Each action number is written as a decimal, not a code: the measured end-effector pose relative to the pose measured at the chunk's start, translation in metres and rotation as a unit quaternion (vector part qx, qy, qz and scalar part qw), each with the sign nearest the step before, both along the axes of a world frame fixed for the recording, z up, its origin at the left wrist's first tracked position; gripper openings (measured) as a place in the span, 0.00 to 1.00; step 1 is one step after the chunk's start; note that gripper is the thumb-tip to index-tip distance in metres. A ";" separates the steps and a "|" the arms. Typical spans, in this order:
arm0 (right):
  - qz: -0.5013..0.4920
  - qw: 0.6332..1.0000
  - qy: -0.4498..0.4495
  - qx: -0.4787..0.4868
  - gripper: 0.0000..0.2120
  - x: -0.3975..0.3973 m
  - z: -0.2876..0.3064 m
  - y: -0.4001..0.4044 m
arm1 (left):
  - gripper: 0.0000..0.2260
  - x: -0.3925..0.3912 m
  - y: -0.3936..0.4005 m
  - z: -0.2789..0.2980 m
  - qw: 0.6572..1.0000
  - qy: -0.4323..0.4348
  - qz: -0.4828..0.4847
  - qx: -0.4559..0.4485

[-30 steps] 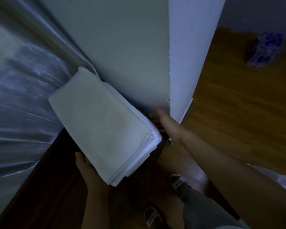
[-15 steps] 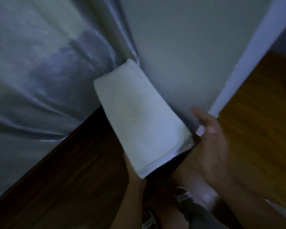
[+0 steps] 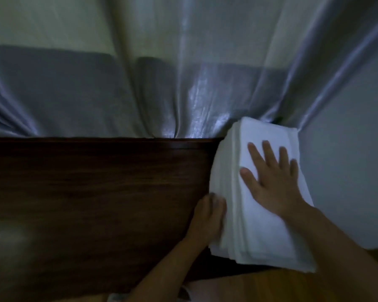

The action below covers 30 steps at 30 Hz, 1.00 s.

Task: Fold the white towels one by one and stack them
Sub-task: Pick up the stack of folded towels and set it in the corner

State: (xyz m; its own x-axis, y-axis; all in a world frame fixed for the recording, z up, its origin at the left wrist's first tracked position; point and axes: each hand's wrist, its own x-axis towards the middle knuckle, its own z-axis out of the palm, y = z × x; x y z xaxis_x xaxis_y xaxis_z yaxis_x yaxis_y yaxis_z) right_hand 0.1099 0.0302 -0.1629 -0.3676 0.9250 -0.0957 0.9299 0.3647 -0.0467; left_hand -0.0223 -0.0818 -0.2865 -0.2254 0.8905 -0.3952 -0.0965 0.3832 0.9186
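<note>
A stack of folded white towels (image 3: 260,236) lies at the right end of a dark wooden table (image 3: 96,192), pushed up against the wall. My right hand (image 3: 273,182) rests flat on top of the stack, fingers spread and straight. My left hand (image 3: 207,216) is against the stack's left side, its fingertips touching the layered edges; how far they curl under is hidden.
A shiny grey curtain (image 3: 162,73) hangs along the table's far edge. A pale wall (image 3: 347,171) stands right of the towels. Orange-brown wood floor (image 3: 271,286) shows at the bottom.
The view swung left from the wall corner to the table. The towels went from held up in the air to lying on the table, and my right hand came onto their top.
</note>
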 end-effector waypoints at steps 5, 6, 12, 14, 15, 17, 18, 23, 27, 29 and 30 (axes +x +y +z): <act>-0.005 1.000 0.000 0.027 0.35 -0.009 -0.004 0.002 | 0.35 -0.028 0.075 0.004 0.997 -0.043 0.054 0.033; -0.005 0.999 0.002 0.036 0.35 -0.012 -0.005 0.002 | 0.35 -0.028 0.089 0.006 0.996 -0.053 0.064 0.039; -0.006 0.999 0.009 0.039 0.34 -0.010 -0.011 0.002 | 0.30 -0.006 0.130 -0.009 0.988 -0.133 0.045 0.061; -0.007 0.999 0.014 0.041 0.34 -0.008 -0.011 0.002 | 0.30 -0.017 0.138 -0.016 0.991 -0.109 0.036 0.069; -0.004 0.999 0.012 0.042 0.34 -0.008 -0.011 0.003 | 0.30 -0.026 0.142 -0.015 0.989 -0.109 0.063 0.073; 0.001 0.999 -0.003 0.041 0.35 -0.011 -0.010 0.004 | 0.33 -0.039 0.151 -0.012 0.982 -0.131 0.109 0.084; 0.001 0.999 -0.012 0.038 0.36 -0.013 -0.009 0.003 | 0.36 -0.038 0.154 -0.011 0.980 -0.141 0.107 0.091; -0.008 0.999 -0.021 0.033 0.37 -0.014 -0.006 0.001 | 0.29 -0.018 0.165 -0.012 0.984 -0.141 0.030 0.107; -0.007 0.999 -0.018 0.032 0.37 -0.016 -0.006 -0.002 | 0.28 -0.025 0.171 -0.014 0.973 -0.192 0.069 0.105; -0.011 0.999 -0.018 0.031 0.37 -0.017 -0.007 0.000 | 0.37 -0.017 0.169 -0.010 0.975 -0.191 0.044 0.101; -0.010 0.999 -0.018 0.029 0.37 -0.017 -0.006 0.002 | 0.37 -0.016 0.165 -0.006 0.976 -0.191 0.029 0.098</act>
State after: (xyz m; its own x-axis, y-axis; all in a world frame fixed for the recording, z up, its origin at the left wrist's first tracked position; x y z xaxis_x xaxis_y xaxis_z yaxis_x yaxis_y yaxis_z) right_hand 0.0927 0.0326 -0.1694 -0.3465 0.9364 -0.0555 0.9377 0.3474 0.0077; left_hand -0.0385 0.0835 -0.2924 -0.1477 0.9473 -0.2842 -0.4621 0.1880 0.8667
